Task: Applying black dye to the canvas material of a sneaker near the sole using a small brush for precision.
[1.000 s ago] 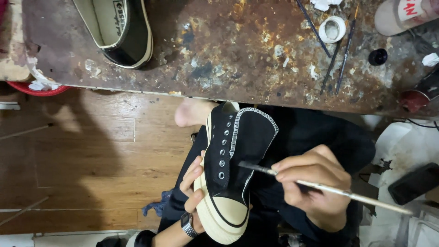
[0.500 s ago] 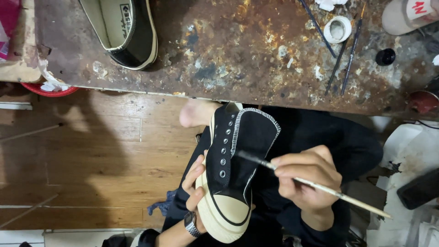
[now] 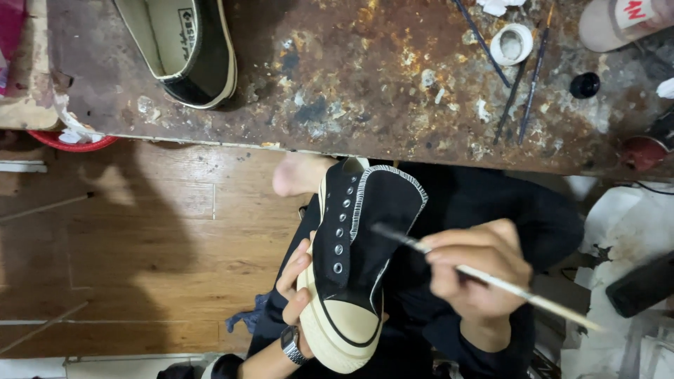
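Observation:
A black canvas sneaker (image 3: 354, 260) with a cream rubber toe and sole lies on my lap, toe toward me. My left hand (image 3: 295, 284), with a wristwatch, cups its sole from the left side. My right hand (image 3: 477, 270) grips a thin paintbrush (image 3: 491, 279) like a pen. The brush tip is over the black canvas upper near the white-stitched opening. The long handle sticks out to the lower right.
A rusty, paint-stained workbench (image 3: 351, 84) runs across the top. On it lie a second sneaker (image 3: 186, 49), a small white pot (image 3: 511, 43), thin brushes (image 3: 523, 84) and a black cap (image 3: 584, 85). Wooden floor is at left, a red bowl (image 3: 70, 140) under the bench.
My right hand and the brush have shifted slightly along the shoe's upper. The view has tilted a little; the shoe and left hand stay put.

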